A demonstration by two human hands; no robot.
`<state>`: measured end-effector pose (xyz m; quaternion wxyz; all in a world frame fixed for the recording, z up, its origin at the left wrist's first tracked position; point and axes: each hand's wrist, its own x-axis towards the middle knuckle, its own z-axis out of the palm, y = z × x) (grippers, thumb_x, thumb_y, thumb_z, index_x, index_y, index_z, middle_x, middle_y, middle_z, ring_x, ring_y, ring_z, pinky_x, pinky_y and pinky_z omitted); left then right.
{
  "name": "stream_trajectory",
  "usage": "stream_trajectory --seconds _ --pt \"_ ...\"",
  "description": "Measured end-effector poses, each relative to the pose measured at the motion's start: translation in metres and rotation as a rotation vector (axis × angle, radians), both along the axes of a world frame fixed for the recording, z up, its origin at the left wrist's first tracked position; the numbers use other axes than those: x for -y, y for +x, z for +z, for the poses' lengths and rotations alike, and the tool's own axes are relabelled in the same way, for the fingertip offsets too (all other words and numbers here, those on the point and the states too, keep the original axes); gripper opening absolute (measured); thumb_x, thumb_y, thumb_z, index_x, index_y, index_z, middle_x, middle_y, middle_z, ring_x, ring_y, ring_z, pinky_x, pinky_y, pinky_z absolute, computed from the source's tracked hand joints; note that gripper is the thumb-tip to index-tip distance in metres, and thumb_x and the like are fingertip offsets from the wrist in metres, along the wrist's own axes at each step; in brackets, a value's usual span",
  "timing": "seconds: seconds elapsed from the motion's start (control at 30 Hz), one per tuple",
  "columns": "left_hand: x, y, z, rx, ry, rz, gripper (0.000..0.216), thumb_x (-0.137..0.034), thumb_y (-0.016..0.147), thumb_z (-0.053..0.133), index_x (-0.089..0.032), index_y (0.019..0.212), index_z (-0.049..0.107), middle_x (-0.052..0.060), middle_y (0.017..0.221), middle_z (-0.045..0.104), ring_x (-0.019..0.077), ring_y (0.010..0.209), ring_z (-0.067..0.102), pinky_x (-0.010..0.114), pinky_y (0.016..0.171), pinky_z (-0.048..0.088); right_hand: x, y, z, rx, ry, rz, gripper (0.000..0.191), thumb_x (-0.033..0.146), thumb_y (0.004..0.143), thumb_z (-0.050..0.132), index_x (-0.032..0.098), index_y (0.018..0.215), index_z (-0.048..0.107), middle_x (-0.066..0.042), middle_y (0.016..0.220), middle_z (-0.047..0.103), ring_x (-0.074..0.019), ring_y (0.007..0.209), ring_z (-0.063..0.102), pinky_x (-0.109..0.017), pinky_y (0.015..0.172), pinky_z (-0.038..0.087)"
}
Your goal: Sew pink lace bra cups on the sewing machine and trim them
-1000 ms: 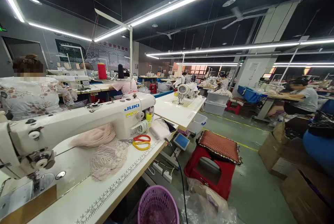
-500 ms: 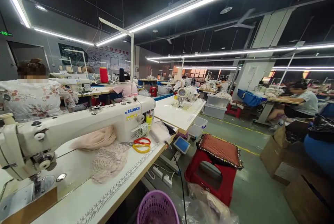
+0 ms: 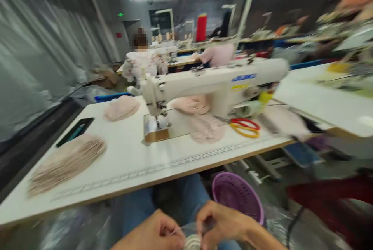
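Note:
At the bottom of the head view, over my lap, my left hand [image 3: 159,230] and my right hand [image 3: 224,221] are close together with fingers pinched. Between them is a small whitish round piece [image 3: 192,242] with pale ridges, its lower part cut off by the frame. Something thin and see-through stretches between the fingertips; blur hides what it is. Above on the table stands a white sewing machine [image 3: 204,83], with crumpled pale pink fabric [image 3: 205,127] beside its needle plate. Red and yellow handled scissors [image 3: 245,127] lie right of the fabric.
A fanned stack of pale pink pieces [image 3: 67,160] lies on the table's left, near a dark phone [image 3: 75,131] and another fabric pile [image 3: 121,107]. Below the table edge stands a purple basket [image 3: 237,195]. A red stool [image 3: 335,199] is at right. A co-worker [image 3: 142,61] sits ahead.
My view has swung left and down. Both hands, holding the small whitish piece, now show at the bottom, as do the fabric stacks on the table's left; neither was in view before.

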<state>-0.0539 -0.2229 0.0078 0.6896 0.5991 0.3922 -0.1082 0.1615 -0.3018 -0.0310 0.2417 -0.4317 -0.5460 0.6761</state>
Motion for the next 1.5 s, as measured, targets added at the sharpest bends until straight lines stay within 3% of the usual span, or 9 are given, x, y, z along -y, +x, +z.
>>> stream_trajectory --seconds 0.07,0.23,0.37,0.53,0.7,0.93,1.2,1.5 --pt "-0.003 -0.007 -0.004 0.129 -0.099 0.076 0.046 -0.055 0.064 0.078 -0.011 0.078 0.074 -0.004 0.055 0.050 0.0057 0.052 0.036 0.019 0.052 0.029 -0.006 0.000 -0.008 -0.096 -0.037 -0.009 0.034 0.045 0.069 0.079 0.014 0.073 0.065 0.004 0.069 0.059 -0.0103 0.065 0.057 -0.024 0.062 0.047" --pt "-0.002 -0.010 -0.005 0.152 -0.171 0.162 0.054 -0.062 0.056 0.079 -0.013 0.077 0.075 0.000 0.062 0.057 0.0079 0.058 0.043 0.019 0.057 0.031 -0.004 0.004 -0.010 -0.206 -0.076 0.003 0.029 0.042 0.065 0.081 0.016 0.074 0.072 0.004 0.067 0.059 -0.0088 0.061 0.048 -0.021 0.057 0.038" --pt "-0.007 -0.012 -0.004 0.144 -0.163 0.152 0.053 -0.062 0.057 0.079 -0.014 0.079 0.076 0.000 0.064 0.059 0.0074 0.059 0.045 0.018 0.059 0.034 0.001 0.005 -0.011 -0.182 -0.047 -0.034 0.024 0.038 0.067 0.079 0.017 0.075 0.072 0.005 0.065 0.054 -0.0083 0.059 0.041 -0.020 0.053 0.031" --pt "-0.010 -0.017 -0.005 0.107 -0.203 0.110 0.051 -0.059 0.054 0.082 -0.015 0.078 0.076 0.001 0.066 0.063 0.0078 0.061 0.051 0.019 0.066 0.041 0.000 0.008 -0.012 -0.200 -0.033 0.000 0.018 0.035 0.072 0.074 0.018 0.079 0.073 0.003 0.074 0.053 -0.0100 0.066 0.045 -0.021 0.058 0.033" --pt "-0.010 -0.014 -0.014 0.061 -0.291 0.002 0.059 -0.051 0.038 0.089 -0.015 0.082 0.075 -0.001 0.069 0.065 0.0094 0.061 0.056 0.024 0.070 0.048 -0.010 0.003 -0.014 -0.241 -0.075 0.096 0.032 0.043 0.070 0.074 0.012 0.077 0.070 0.002 0.067 0.053 -0.0075 0.056 0.041 -0.020 0.049 0.028" --pt "-0.015 0.000 -0.014 -0.011 -0.233 -0.097 0.064 -0.049 0.023 0.090 -0.015 0.074 0.072 -0.002 0.068 0.064 0.0111 0.062 0.055 0.023 0.063 0.047 -0.017 -0.001 -0.013 -0.233 -0.184 0.120 0.039 0.047 0.065 0.077 0.012 0.078 0.066 0.004 0.061 0.053 -0.0065 0.053 0.039 -0.019 0.049 0.028" --pt "-0.019 -0.001 -0.008 -0.101 -0.102 -0.186 0.066 -0.055 0.026 0.088 -0.014 0.075 0.072 -0.006 0.057 0.055 0.0069 0.053 0.043 0.018 0.046 0.032 -0.020 0.001 -0.008 -0.224 -0.196 0.106 0.036 0.041 0.059 0.082 0.014 0.079 0.067 0.004 0.067 0.056 -0.0085 0.060 0.043 -0.021 0.057 0.032" --pt "-0.020 -0.001 -0.007 -0.091 -0.045 -0.248 0.060 -0.057 0.030 0.087 -0.015 0.069 0.068 -0.007 0.056 0.051 0.0055 0.052 0.041 0.018 0.044 0.026 -0.023 0.000 -0.009 -0.216 -0.164 0.149 0.036 0.038 0.056 0.085 0.013 0.077 0.069 0.004 0.064 0.056 -0.0088 0.059 0.045 -0.020 0.056 0.033"
